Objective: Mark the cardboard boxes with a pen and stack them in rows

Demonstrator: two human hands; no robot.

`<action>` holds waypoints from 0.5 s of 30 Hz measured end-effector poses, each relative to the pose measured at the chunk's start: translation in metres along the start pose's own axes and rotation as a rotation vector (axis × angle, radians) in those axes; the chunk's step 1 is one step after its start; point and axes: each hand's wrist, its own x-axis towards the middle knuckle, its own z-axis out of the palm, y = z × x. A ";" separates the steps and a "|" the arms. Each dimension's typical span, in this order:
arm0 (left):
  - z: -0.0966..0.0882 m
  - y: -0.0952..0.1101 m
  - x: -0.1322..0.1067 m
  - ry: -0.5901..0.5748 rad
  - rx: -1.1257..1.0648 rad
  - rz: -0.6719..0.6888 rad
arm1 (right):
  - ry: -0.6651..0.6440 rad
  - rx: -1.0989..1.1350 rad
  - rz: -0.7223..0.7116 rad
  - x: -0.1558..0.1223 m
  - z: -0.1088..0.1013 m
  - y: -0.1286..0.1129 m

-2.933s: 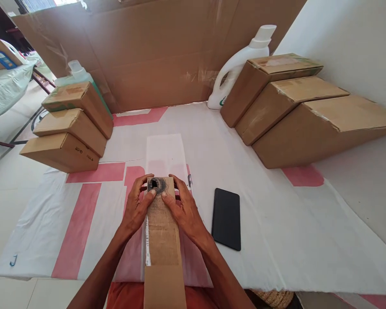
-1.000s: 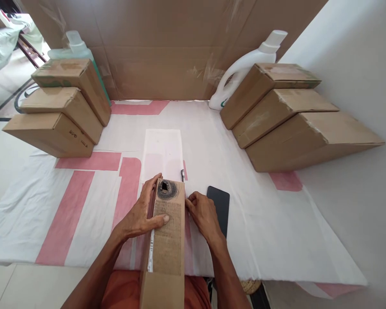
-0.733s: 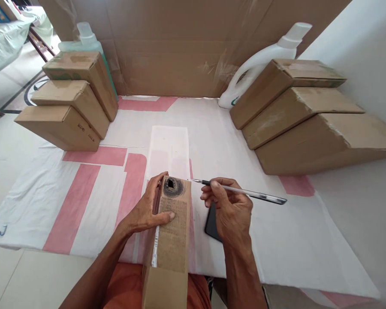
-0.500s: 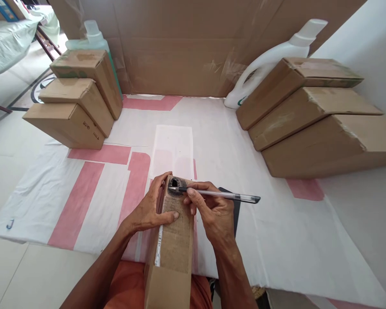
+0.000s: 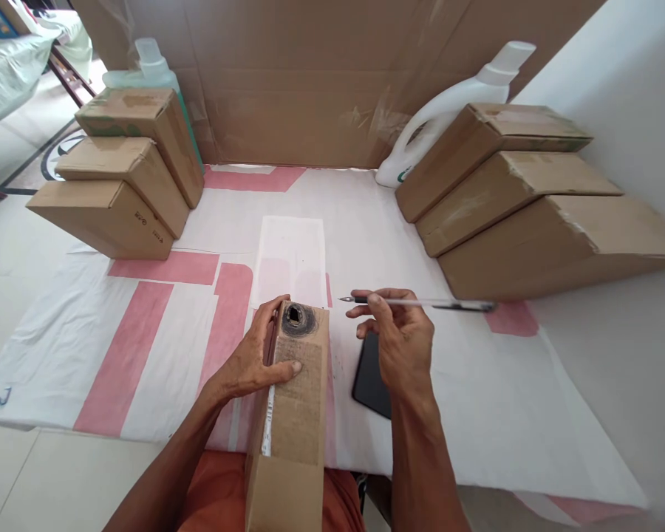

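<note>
A long narrow cardboard box (image 5: 296,414) stretches from my lap over the table's front edge, its far end tilted up. My left hand (image 5: 255,351) grips its left side, thumb lying on the top face. Near the far end is a small dark hole (image 5: 294,315) ringed by scribbled black ink. My right hand (image 5: 396,332) pinches a clear pen with a black grip (image 5: 421,302) between thumb and fingers. The pen lies nearly level, its tip pointing left, apart from the box. Under my right hand is a flat black object (image 5: 370,377), partly covered.
Several cardboard boxes lean at the left (image 5: 97,222) and right (image 5: 504,251). Behind them stand a green bottle (image 5: 160,74) and a white jug (image 5: 448,111). A white sheet (image 5: 289,251) lies mid-table, before a tall cardboard panel (image 5: 288,96).
My right hand has lifted the pen off the hole and moved right, uncovering more of the black object. My left hand stays on the box. The view has shifted slightly.
</note>
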 end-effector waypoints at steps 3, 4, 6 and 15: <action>0.000 -0.003 0.000 0.002 -0.007 0.014 | -0.114 -0.422 0.048 0.017 0.000 0.018; 0.000 -0.003 0.000 0.002 -0.010 0.016 | -0.165 -0.560 0.064 0.018 0.001 0.025; -0.001 -0.005 0.000 0.002 -0.009 0.020 | -0.247 -0.712 0.080 0.013 0.004 0.036; -0.001 -0.008 0.000 0.016 -0.016 0.036 | -0.292 -0.929 0.096 -0.024 0.011 0.034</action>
